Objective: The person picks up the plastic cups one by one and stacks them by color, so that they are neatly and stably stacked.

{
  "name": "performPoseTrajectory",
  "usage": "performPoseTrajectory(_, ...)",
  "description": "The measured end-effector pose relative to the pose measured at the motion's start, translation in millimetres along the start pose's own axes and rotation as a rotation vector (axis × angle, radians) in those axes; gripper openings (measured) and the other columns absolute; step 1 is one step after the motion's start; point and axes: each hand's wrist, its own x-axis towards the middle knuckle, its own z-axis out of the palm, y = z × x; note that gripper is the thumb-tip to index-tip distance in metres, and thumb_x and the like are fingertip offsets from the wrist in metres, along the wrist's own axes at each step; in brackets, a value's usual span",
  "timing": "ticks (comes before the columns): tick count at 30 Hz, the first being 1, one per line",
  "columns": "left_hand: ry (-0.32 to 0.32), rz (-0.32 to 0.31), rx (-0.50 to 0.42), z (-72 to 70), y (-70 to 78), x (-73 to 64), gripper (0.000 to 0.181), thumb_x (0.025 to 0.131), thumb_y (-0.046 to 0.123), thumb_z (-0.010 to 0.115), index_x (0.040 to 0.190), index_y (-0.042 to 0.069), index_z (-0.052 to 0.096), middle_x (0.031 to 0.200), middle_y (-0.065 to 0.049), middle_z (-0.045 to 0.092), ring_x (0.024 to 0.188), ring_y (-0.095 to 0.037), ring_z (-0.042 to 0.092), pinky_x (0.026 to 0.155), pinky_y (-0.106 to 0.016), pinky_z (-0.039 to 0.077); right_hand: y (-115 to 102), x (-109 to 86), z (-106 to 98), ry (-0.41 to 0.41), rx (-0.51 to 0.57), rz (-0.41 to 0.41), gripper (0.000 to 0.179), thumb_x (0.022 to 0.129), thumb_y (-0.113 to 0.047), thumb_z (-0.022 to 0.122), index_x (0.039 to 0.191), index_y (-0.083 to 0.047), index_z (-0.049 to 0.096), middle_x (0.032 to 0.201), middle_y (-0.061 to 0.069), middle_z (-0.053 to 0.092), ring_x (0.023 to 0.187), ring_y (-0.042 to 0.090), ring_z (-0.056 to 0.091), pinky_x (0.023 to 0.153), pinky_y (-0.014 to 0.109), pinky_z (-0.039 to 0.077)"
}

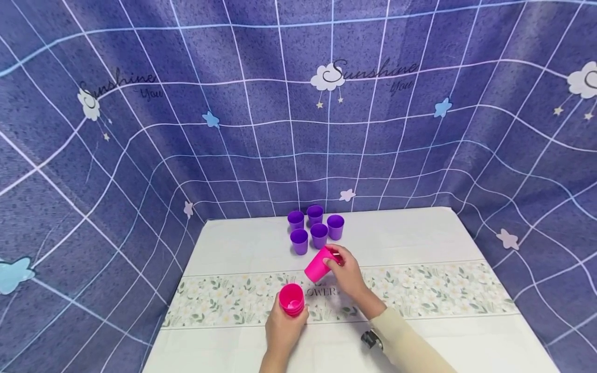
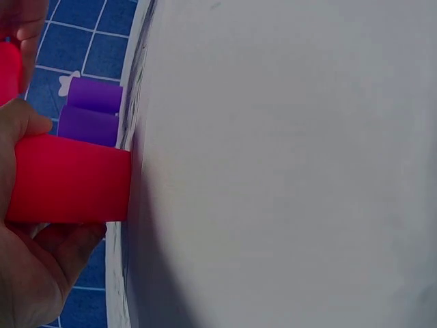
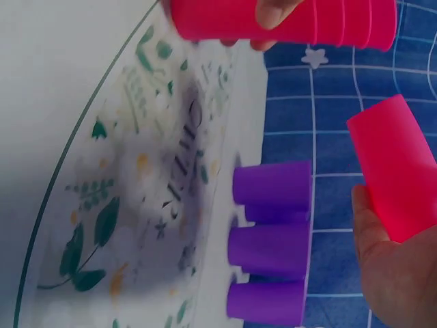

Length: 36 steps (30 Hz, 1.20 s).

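Observation:
My left hand (image 1: 284,329) grips a stack of nested pink cups (image 1: 291,299), their mouths facing up toward the head camera. In the right wrist view several rims show along that pink stack (image 3: 334,20). Up and to the right of it, my right hand (image 1: 347,272) holds a single pink cup (image 1: 318,267) by its rim end, tilted with its base down and to the left. This cup is apart from the stack. Beyond both hands, several purple cups (image 1: 299,242) stand upright in a close group.
A white table (image 1: 224,243) carries a flower-printed band (image 1: 429,290) with lettering across its middle. Blue curtain (image 1: 261,171) with a grid print surrounds the back and sides. A small black object (image 1: 370,339) sits at the right wrist by the beige sleeve (image 1: 410,339).

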Motion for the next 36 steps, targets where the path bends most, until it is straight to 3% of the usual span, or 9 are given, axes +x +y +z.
performPoseTrajectory(7,0.004,0.001,-0.007,-1.1,1.7,0.9,0.070,0.070,0.029,0.094,0.131,0.017,0.062,0.115,-0.006,0.079,0.106,-0.030,0.077,0.097,-0.056,0.061,-12,-7.4,6,-0.021,0.066,-0.059,0.041,0.095,-0.010,0.071,0.136,-0.008,0.068,0.130,0.014,0.070,0.100,0.010,0.063,0.086,0.020,0.056)
performPoseTrajectory(15,-0.016,-0.002,-0.025,-0.2,4.7,0.1,0.073,0.071,0.024,0.094,0.135,0.019,0.060,0.119,-0.003,0.079,0.110,-0.025,0.076,0.101,-0.053,0.060,-29,-23.1,12,-0.112,0.091,-0.088,0.042,0.097,-0.010,0.069,0.139,-0.006,0.065,0.133,0.018,0.067,0.104,0.012,0.063,0.088,0.020,0.058)
performPoseTrajectory(22,-0.037,-0.012,-0.022,0.3,4.7,0.8,0.071,0.071,0.024,0.094,0.133,0.020,0.060,0.116,-0.001,0.078,0.106,-0.022,0.076,0.101,-0.052,0.060,-29,-29.9,19,-0.144,0.103,-0.118,0.044,0.094,-0.006,0.069,0.138,-0.007,0.066,0.132,0.016,0.067,0.104,0.011,0.063,0.085,0.021,0.061)
performPoseTrajectory(27,-0.034,-0.001,-0.003,0.0,3.3,0.7,0.070,0.071,0.023,0.094,0.133,0.019,0.060,0.116,-0.002,0.078,0.105,-0.023,0.076,0.100,-0.052,0.061,-29,-36.2,26,-0.186,0.095,-0.150,0.048,0.091,-0.003,0.073,0.138,-0.008,0.065,0.134,0.011,0.065,0.111,0.012,0.066,0.092,0.024,0.063)
performPoseTrajectory(36,-0.050,0.034,0.019,-1.7,3.2,1.9,0.072,0.071,0.023,0.091,0.135,0.018,0.058,0.120,-0.003,0.077,0.109,-0.023,0.077,0.100,-0.049,0.062,-31,-46.8,35,-0.218,0.006,-0.242,0.055,0.084,-0.009,0.082,0.136,-0.024,0.069,0.138,-0.004,0.062,0.121,0.014,0.066,0.105,0.029,0.060)
